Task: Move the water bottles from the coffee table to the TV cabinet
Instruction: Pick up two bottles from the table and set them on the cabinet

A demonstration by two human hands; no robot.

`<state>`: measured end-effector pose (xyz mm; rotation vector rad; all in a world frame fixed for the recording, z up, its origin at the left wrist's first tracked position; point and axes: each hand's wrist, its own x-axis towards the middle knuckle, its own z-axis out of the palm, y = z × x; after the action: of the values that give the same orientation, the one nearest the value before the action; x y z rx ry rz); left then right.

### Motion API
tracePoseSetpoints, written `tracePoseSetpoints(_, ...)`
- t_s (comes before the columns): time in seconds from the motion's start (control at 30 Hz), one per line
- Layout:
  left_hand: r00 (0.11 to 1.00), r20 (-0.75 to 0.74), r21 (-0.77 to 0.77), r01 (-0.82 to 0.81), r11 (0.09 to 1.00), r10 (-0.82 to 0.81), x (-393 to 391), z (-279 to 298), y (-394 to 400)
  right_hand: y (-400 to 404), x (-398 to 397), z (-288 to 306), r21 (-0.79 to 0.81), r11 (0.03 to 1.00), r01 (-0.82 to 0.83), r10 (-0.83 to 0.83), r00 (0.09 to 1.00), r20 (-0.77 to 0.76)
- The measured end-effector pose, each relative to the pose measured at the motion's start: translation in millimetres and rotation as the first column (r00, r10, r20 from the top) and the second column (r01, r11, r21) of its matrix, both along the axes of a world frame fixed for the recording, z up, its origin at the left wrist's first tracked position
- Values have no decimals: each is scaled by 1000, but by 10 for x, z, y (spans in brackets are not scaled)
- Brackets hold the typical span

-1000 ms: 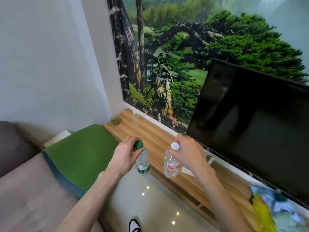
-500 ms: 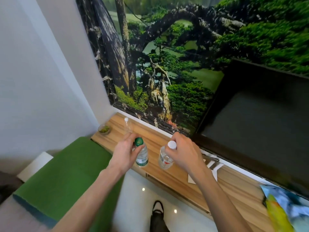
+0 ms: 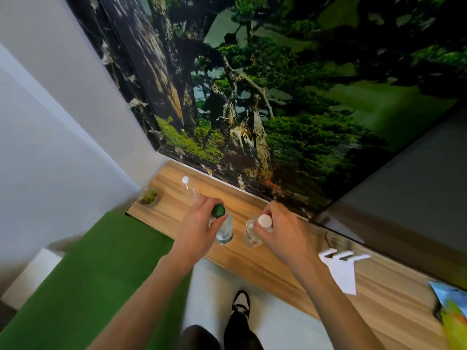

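Observation:
My left hand [image 3: 199, 228] grips a clear water bottle with a green cap [image 3: 223, 229] by its neck. My right hand [image 3: 283, 232] grips a clear bottle with a white cap [image 3: 252, 232] by its top. Both bottles hang upright over the wooden TV cabinet [image 3: 252, 258], near its front edge; whether they touch the top I cannot tell. A third clear bottle with a white cap [image 3: 188, 189] stands on the cabinet behind my left hand.
A small glass pot with green moss [image 3: 149, 197] sits at the cabinet's left end. White paper [image 3: 341, 270] and a colourful packet [image 3: 452, 311] lie to the right. The dark TV screen [image 3: 404, 198] rises at back right. A green cloth [image 3: 88, 279] covers furniture to the left.
I have stepped closer and the view has tilted down. Both hands have carried their bottles from in front of the cabinet to over its top, close to the third bottle.

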<state>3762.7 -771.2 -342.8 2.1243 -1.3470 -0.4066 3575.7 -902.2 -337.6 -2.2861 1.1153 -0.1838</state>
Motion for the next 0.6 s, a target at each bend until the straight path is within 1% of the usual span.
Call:
tracePoseSetpoints(0.07,1000,-8,7,28,1000,-28,157,-182,-171,-119,99,-210,25,999,20,-19,1000,-20)
tracePoseSetpoints(0.2,999,-35,46,38,998,-37,378,-569,-427,-312,267,-579,23,999,32,-31,998,-61)
tracePoseSetpoints(0.33,996,-71,31,51,998,-49,573,-1124,-685,-483,447,-1048,-100,993,58,-71,990,-123)
tracePoseSetpoints(0.37,996,-71,30,54,998,-52,622,-1270,-741,-518,489,-1179,-108,992,67,-82,988,-134)
tracePoseSetpoints(0.47,995,-77,27,70,997,-68,750,-1679,-877,-607,582,-1595,-62,990,123,-131,981,-142)
tracePoseSetpoints(0.6,991,-126,23,52,998,-49,827,-2170,-949,-708,656,-2138,51,962,268,-262,960,-102)
